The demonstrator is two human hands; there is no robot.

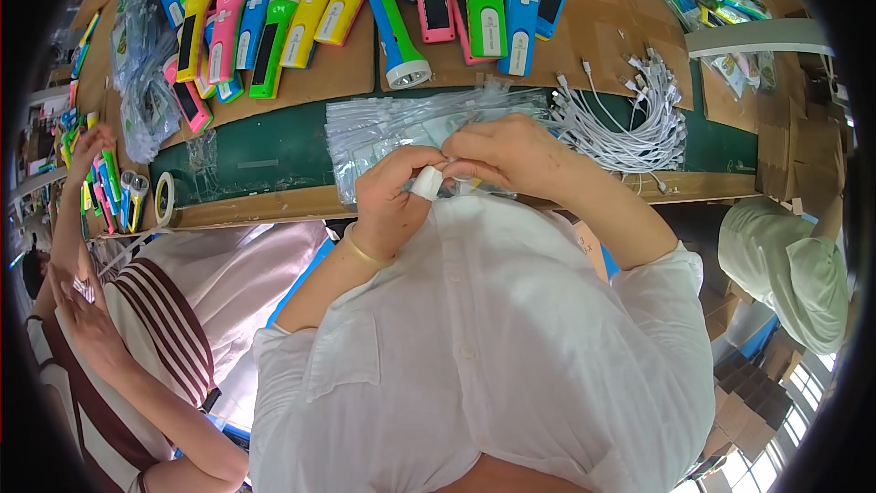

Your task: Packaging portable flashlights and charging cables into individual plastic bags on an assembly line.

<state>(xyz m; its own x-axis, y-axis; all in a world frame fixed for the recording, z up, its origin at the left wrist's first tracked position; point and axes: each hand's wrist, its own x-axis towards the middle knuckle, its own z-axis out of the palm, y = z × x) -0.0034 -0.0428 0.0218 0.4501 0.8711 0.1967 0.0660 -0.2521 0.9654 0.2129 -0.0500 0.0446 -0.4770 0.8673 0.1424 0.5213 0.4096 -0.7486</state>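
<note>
Both hands meet close to the chest — the left hand point(388, 201), a white wrap on one finger, and the right hand point(506, 155) pinch a small clear bag point(453, 175) between closed fingertips. The bag pile point(392, 128) lies just beyond, cables point(630, 128) to the right.

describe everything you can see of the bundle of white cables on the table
The bundle of white cables is a loose heap of thin, plastic-looking cords looped together, with small plugs fanning out at the upper ends. It lies on the green table top, partly over brown cardboard, to the right of the pile of clear bags. Neither hand touches it; the right hand is nearest.
</note>
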